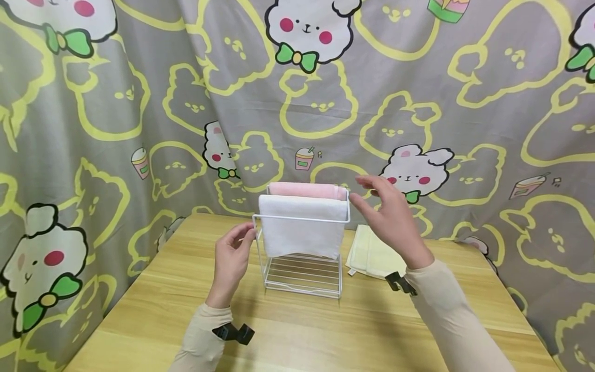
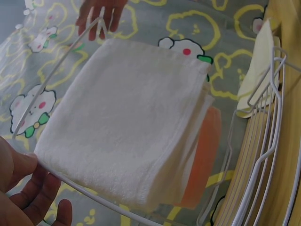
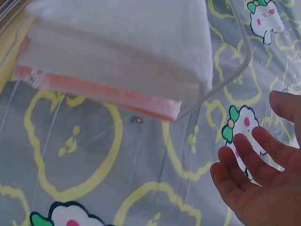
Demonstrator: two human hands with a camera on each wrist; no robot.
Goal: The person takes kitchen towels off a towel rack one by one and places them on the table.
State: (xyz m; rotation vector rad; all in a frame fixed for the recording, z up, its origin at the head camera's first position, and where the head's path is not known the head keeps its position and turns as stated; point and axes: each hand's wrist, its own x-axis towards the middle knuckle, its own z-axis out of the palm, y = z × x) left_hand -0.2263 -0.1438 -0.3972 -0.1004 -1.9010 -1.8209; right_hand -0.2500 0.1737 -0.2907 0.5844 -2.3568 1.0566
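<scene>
A white wire rack [image 1: 301, 218] stands on the table, with a folded white towel [image 1: 302, 237] draped over its upper part. Behind that hangs a folded pink towel [image 1: 304, 190], whose edge and small tag show in the right wrist view. My left hand [image 1: 232, 261] is at the rack's left side; in the left wrist view its thumb and fingers pinch the wire frame beside the white towel. Near the rack's upper right corner, my right hand [image 1: 392, 219] is held in the air with fingers spread apart, touching nothing.
A folded pale yellow towel [image 1: 372, 253] lies on the wooden table [image 1: 153, 310] to the right of the rack, partly behind my right forearm. A grey curtain [image 1: 251, 119] with cartoon prints hangs round the back and sides. The rack's lower wire shelf sits beneath the hanging towels.
</scene>
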